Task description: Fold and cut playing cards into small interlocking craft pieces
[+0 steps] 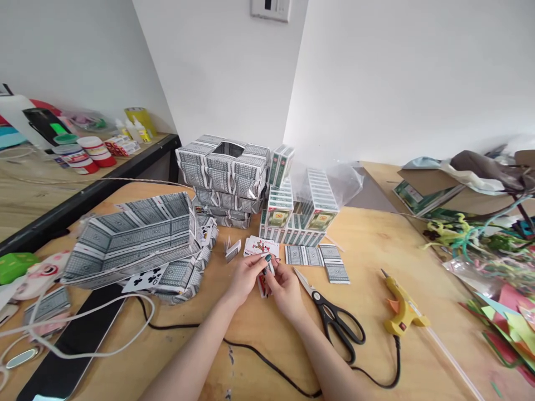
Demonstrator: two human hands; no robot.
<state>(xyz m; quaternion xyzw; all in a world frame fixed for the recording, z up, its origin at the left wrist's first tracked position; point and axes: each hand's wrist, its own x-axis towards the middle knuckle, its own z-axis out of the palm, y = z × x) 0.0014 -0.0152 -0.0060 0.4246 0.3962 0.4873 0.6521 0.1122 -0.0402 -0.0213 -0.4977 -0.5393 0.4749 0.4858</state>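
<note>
My left hand [248, 274] and my right hand [285, 288] meet over the middle of the table, fingers closed on a playing card [268, 269] between them. Fingers cover most of that card, so I cannot tell if it is folded. Directly behind the hands lies a fan of cards with a joker [261, 245] on top. A small folded card [232, 250] stands just left of it. To the right, several cards [311, 256] lie back side up. Black-handled scissors [334, 320] rest beside my right hand, slightly open.
A yellow glue gun [402, 309] lies at the right, its black cord crossing the front. Behind are stacked card-covered boxes [225, 167] and card packs [288, 214]. A card-covered tray [137, 239] leans at the left, near a white cable [96, 353]. Coloured paper [512, 317] is piled far right.
</note>
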